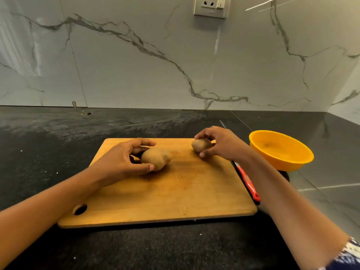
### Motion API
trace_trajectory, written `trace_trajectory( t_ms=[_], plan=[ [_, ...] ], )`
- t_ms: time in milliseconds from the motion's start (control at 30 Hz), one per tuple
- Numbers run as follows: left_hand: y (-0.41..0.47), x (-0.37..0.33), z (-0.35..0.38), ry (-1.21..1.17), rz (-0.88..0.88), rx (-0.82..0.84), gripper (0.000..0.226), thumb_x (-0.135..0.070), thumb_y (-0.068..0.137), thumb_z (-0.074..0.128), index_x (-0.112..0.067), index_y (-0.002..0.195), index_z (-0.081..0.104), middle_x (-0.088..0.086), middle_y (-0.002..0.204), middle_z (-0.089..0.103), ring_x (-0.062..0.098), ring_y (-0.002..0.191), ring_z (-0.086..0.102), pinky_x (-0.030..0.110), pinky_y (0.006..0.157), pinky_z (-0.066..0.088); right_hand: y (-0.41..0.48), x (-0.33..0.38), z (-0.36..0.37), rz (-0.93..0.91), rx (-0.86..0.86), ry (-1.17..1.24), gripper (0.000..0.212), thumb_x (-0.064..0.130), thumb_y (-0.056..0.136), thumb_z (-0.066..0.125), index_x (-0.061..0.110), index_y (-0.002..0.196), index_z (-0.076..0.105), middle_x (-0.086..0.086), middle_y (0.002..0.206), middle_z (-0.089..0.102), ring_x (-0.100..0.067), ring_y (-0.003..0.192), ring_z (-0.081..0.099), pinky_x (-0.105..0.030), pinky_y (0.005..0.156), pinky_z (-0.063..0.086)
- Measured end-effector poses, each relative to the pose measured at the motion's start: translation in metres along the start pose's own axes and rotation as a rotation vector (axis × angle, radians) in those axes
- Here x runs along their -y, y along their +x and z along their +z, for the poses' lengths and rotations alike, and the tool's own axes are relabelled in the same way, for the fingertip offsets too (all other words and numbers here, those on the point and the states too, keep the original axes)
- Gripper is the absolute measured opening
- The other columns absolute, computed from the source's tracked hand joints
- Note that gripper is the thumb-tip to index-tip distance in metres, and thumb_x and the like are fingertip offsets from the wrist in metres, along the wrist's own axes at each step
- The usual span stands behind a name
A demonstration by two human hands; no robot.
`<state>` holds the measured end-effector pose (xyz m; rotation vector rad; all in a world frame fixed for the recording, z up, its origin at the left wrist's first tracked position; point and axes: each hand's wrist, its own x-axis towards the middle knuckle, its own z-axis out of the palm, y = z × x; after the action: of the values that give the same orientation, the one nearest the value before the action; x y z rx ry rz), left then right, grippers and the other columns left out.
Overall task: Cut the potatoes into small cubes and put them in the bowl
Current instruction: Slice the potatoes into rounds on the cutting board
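Two whole brown potatoes lie on a wooden cutting board (175, 191). My left hand (122, 160) curls its fingers and thumb round the larger potato (156, 157) near the board's middle. My right hand (220, 145) holds the smaller potato (201, 145) at the board's far right corner, fingers over its top and thumb beneath. An empty yellow bowl (282, 151) stands on the counter just right of the board. A knife with a red handle (250, 184) lies along the board's right edge, partly hidden under my right forearm.
The board sits on a dark stone counter (58, 143) that runs back to a marble-patterned wall (155, 65). A wall socket (211, 6) is high on that wall. The counter's right side is a glossy grey surface (331, 182).
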<state>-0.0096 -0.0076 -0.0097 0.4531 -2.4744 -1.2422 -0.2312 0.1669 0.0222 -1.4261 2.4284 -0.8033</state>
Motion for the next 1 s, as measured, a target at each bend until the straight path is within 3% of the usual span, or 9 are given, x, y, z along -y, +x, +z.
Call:
trace_trajectory(
  t_ms=[100, 233, 333, 433, 500, 633, 733, 867, 1000],
  plan=[
    [0.0, 0.0, 0.001, 0.013, 0.053, 0.025, 0.047, -0.017, 0.078, 0.075, -0.042, 0.113, 0.056, -0.011, 0.109, 0.063, 0.005, 0.094, 0.061, 0.019, 0.076, 0.051, -0.001, -0.001, -0.002, 0.044, 0.073, 0.054, 0.054, 0.014, 0.074, 0.079, 0.029, 0.12, 0.056, 0.003, 0.125, 0.051, -0.016, 0.116, 0.046, -0.029, 0.093, 0.038],
    [-0.001, -0.002, 0.001, -0.011, 0.05, 0.028, 0.045, -0.032, 0.076, 0.077, -0.045, 0.113, 0.054, -0.008, 0.111, 0.062, 0.011, 0.097, 0.06, 0.021, 0.077, 0.048, -0.015, 0.004, -0.017, 0.046, 0.001, 0.072, 0.065, 0.013, 0.077, 0.077, 0.026, 0.133, 0.048, 0.0, 0.13, 0.051, -0.015, 0.122, 0.046, -0.033, 0.102, 0.041],
    [-0.002, -0.005, 0.001, 0.005, 0.045, 0.027, 0.055, -0.049, 0.068, 0.076, -0.044, 0.118, 0.053, -0.01, 0.112, 0.061, 0.009, 0.097, 0.06, 0.019, 0.076, 0.048, -0.037, 0.006, -0.027, 0.093, -0.152, -0.145, 0.053, 0.015, 0.083, 0.071, 0.022, 0.131, 0.051, 0.0, 0.123, 0.056, -0.014, 0.112, 0.051, -0.026, 0.09, 0.043],
    [-0.004, -0.009, 0.003, 0.039, 0.062, 0.013, 0.066, -0.064, 0.061, 0.074, -0.046, 0.12, 0.049, -0.018, 0.11, 0.061, -0.002, 0.096, 0.059, 0.015, 0.074, 0.05, -0.064, 0.004, -0.023, 0.254, -0.182, -0.496, 0.036, 0.019, 0.09, 0.064, 0.016, 0.125, 0.055, -0.003, 0.118, 0.061, -0.02, 0.108, 0.054, -0.027, 0.08, 0.041],
    [-0.005, -0.011, 0.002, 0.022, 0.076, 0.006, 0.075, -0.075, 0.048, 0.071, -0.048, 0.115, 0.052, -0.021, 0.103, 0.065, -0.007, 0.094, 0.059, 0.013, 0.072, 0.05, -0.079, 0.001, -0.011, 0.324, -0.199, -0.596, 0.03, 0.024, 0.091, 0.061, 0.014, 0.119, 0.058, -0.006, 0.114, 0.063, -0.02, 0.104, 0.056, -0.026, 0.074, 0.041],
    [-0.004, -0.01, 0.0, 0.003, 0.09, -0.001, 0.078, -0.074, 0.041, 0.072, -0.04, 0.111, 0.06, -0.028, 0.103, 0.064, -0.002, 0.093, 0.063, 0.015, 0.072, 0.051, -0.091, -0.005, 0.005, 0.383, -0.237, -0.609, 0.02, 0.023, 0.093, 0.059, 0.014, 0.11, 0.06, -0.005, 0.105, 0.064, -0.018, 0.089, 0.057, -0.025, 0.064, 0.038],
    [-0.005, -0.01, 0.0, -0.031, 0.098, 0.011, 0.083, -0.074, 0.038, 0.075, -0.039, 0.112, 0.061, -0.025, 0.103, 0.065, 0.0, 0.093, 0.064, 0.013, 0.074, 0.051, -0.091, -0.007, 0.008, 0.402, -0.273, -0.592, 0.014, 0.019, 0.094, 0.057, 0.014, 0.106, 0.06, -0.005, 0.099, 0.062, -0.015, 0.077, 0.047, -0.024, 0.06, 0.037],
    [-0.005, -0.01, -0.003, -0.057, 0.077, 0.042, 0.087, -0.077, 0.034, 0.075, -0.04, 0.112, 0.061, -0.024, 0.104, 0.065, 0.001, 0.095, 0.064, 0.016, 0.074, 0.052, -0.088, -0.006, 0.006, 0.438, -0.3, -0.488, 0.009, 0.019, 0.091, 0.061, 0.013, 0.097, 0.062, -0.001, 0.083, 0.053, -0.014, 0.075, 0.048, -0.022, 0.053, 0.031],
    [-0.006, -0.009, -0.003, -0.063, 0.071, 0.048, 0.082, -0.072, 0.038, 0.077, -0.04, 0.112, 0.061, -0.022, 0.104, 0.066, 0.001, 0.096, 0.064, 0.016, 0.073, 0.053, -0.089, -0.001, 0.007, 0.398, -0.384, -0.419, 0.008, 0.019, 0.094, 0.054, 0.013, 0.088, 0.052, -0.005, 0.086, 0.055, -0.015, 0.072, 0.047, -0.019, 0.046, 0.023]
  ],
)
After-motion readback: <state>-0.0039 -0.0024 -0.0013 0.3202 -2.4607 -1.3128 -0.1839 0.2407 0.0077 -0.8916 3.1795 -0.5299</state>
